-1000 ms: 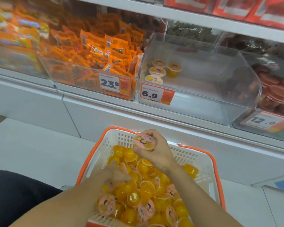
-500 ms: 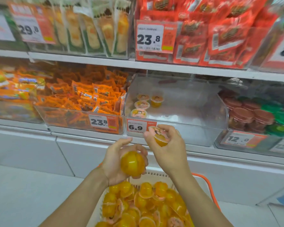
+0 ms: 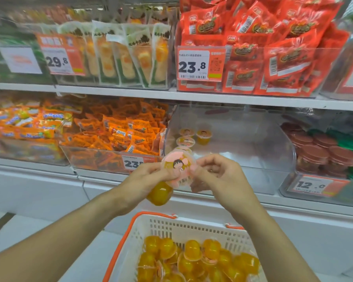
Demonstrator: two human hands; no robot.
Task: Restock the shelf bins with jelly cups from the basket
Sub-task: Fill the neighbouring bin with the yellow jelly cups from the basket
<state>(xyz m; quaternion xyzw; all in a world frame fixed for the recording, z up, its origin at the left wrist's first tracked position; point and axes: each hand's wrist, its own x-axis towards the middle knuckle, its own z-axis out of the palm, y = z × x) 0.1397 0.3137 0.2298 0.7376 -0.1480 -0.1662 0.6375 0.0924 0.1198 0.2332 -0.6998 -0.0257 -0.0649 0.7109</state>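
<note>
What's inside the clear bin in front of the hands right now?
A few jelly cups sit at the left of the clear bin; the rest looks bare. The held cup covers its front-left corner.

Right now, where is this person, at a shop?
Most likely a grocery or snack shop. Price tags like the 23.8 tag hang on shelf bins full of red snack packets, and a shopping basket of jelly cups waits below.

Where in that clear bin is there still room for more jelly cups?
The clear bin is bare across its middle and right, up to the curved right wall. Only its left edge holds a few jelly cups. The neighbouring bin of orange packets is crowded full.
</note>
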